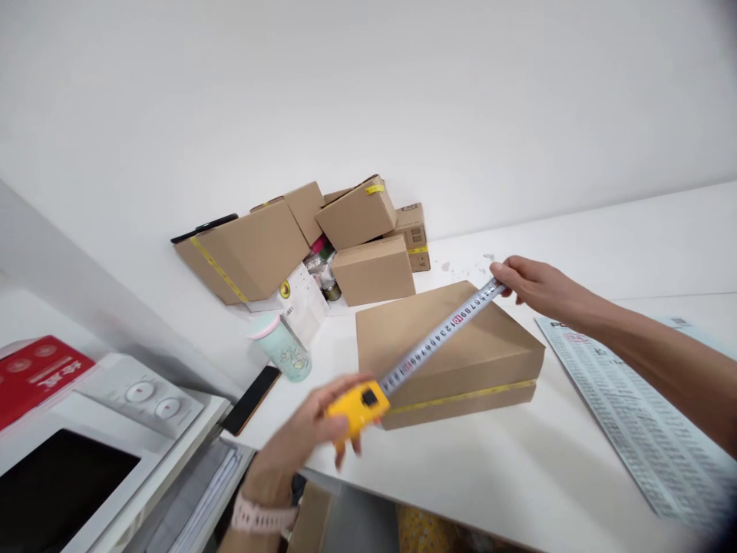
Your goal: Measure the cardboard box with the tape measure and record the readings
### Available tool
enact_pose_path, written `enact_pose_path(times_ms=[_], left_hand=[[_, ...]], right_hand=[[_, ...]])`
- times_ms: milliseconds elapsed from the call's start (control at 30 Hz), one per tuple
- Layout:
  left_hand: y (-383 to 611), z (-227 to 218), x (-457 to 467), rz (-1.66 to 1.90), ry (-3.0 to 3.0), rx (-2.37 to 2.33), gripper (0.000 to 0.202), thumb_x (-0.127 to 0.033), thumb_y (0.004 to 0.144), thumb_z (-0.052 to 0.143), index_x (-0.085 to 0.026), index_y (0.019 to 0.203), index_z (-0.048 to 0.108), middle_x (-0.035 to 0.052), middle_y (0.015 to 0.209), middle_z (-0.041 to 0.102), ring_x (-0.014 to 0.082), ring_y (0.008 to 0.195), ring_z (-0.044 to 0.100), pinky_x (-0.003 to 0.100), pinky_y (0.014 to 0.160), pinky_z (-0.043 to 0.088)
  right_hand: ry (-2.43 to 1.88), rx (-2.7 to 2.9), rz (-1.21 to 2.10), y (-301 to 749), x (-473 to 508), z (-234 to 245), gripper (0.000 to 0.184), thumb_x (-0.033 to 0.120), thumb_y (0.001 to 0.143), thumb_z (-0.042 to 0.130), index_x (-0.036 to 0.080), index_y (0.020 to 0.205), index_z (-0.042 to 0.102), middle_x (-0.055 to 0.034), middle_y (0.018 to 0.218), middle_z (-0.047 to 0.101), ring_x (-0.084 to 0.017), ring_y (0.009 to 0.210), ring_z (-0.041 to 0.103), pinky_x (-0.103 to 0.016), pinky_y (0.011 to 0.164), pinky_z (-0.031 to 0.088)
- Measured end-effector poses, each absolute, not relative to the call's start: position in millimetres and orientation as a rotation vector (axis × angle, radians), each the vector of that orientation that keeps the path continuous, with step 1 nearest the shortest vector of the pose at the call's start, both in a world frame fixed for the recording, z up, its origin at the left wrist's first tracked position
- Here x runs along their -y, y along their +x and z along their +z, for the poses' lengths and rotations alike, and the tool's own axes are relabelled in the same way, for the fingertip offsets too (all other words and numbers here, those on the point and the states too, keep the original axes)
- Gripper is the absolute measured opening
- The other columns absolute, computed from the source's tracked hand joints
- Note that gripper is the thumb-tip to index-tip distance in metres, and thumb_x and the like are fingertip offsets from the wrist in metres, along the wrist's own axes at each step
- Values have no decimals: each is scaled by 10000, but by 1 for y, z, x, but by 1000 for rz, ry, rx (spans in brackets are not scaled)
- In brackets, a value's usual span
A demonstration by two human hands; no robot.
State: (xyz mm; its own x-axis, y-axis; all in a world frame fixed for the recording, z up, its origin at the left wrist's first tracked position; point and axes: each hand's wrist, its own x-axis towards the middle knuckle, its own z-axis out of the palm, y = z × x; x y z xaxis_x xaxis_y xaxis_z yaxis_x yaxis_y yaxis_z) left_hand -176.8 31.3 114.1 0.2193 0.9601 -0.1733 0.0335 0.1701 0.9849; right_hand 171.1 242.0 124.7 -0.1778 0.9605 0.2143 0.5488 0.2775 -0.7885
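Note:
A yellow tape measure point(355, 411) is gripped in my left hand point(314, 418), which is a little blurred and wears a pink wristband. Its silver blade point(441, 338) is pulled out and slants up to the right. My right hand point(521, 280) pinches the far end of that blade between thumb and fingers. Beneath the blade, a closed cardboard box point(461, 369) with yellow tape along its front side lies on the white table point(489, 468). Whether the blade touches the box top I cannot tell.
Several cardboard boxes point(374, 273) are stacked against the wall. A mint tumbler point(288, 353) and a black phone-like slab point(251, 401) lie on the left. A white microwave point(132, 430) stands at far left. A printed light-blue sheet point(639, 415) covers the right side.

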Motion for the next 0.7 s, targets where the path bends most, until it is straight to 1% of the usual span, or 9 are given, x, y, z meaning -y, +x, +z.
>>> enact_pose_path(times_ms=[67, 100, 133, 200, 267, 333, 533, 600, 700], left_hand=[[-140, 89, -7, 838, 1065, -954, 798, -420, 664, 884, -235, 1378, 580, 127, 1137, 737, 185, 695, 684, 243, 543, 484], [-120, 74, 1, 804, 1059, -849, 769, -383, 621, 921, -220, 1305, 609, 120, 1106, 739, 193, 772, 701, 244, 626, 494], [-99, 59, 5, 808, 1059, -712, 752, -378, 559, 957, -199, 1209, 623, 107, 995, 749, 213, 826, 713, 253, 688, 495], [-58, 34, 7, 1011, 948, -581, 705, -551, 577, 916, -212, 1100, 587, 78, 891, 733, 219, 775, 724, 254, 639, 474], [-20, 21, 3, 1102, 860, -613, 646, -566, 627, 877, -223, 1068, 552, 75, 947, 720, 178, 638, 702, 249, 568, 473], [11, 22, -4, 1183, 761, -648, 643, -598, 647, 850, -228, 1058, 521, 76, 1027, 689, 145, 572, 673, 261, 540, 512], [49, 52, -24, 1266, 644, -743, 676, -664, 654, 803, -227, 1083, 518, 74, 1101, 624, 174, 587, 685, 348, 527, 596], [48, 58, -27, 1262, 644, -763, 667, -646, 672, 795, -211, 1105, 535, 91, 1118, 620, 198, 586, 700, 382, 534, 605], [46, 60, -27, 1275, 636, -786, 651, -627, 666, 801, -191, 1083, 556, 106, 1088, 639, 257, 697, 737, 392, 584, 616]], right_hand=[[-1249, 1899, 722, 166, -244, 135, 522, 713, 942, 412, 232, 777, 530, -44, 803, 614, -199, 727, 545, -324, 654, 415], [-1212, 1941, 722, 161, -246, 138, 537, 730, 937, 413, 232, 767, 521, -36, 787, 596, -194, 721, 528, -317, 642, 402], [-1190, 1980, 735, 156, -249, 140, 549, 742, 932, 414, 232, 755, 514, -30, 771, 580, -190, 715, 513, -312, 630, 389], [-1184, 2029, 799, 142, -259, 141, 562, 760, 913, 435, 231, 735, 508, -25, 751, 567, -188, 708, 501, -305, 618, 380], [-1191, 2079, 859, 128, -270, 137, 561, 763, 888, 471, 230, 719, 506, -26, 741, 575, -193, 708, 519, -304, 627, 396], [-1191, 2141, 849, 113, -283, 131, 548, 741, 872, 509, 228, 682, 492, -27, 729, 582, -197, 711, 535, -309, 652, 410], [-1226, 2194, 701, 87, -313, 115, 491, 643, 850, 571, 236, 599, 464, -18, 647, 542, -204, 686, 534, -322, 666, 379], [-1237, 2184, 694, 86, -318, 112, 441, 611, 842, 588, 236, 630, 494, -21, 668, 573, -205, 691, 548, -319, 658, 381], [-1217, 2190, 719, 89, -320, 108, 383, 559, 835, 609, 232, 657, 517, -21, 691, 599, -195, 691, 553, -312, 654, 391]])
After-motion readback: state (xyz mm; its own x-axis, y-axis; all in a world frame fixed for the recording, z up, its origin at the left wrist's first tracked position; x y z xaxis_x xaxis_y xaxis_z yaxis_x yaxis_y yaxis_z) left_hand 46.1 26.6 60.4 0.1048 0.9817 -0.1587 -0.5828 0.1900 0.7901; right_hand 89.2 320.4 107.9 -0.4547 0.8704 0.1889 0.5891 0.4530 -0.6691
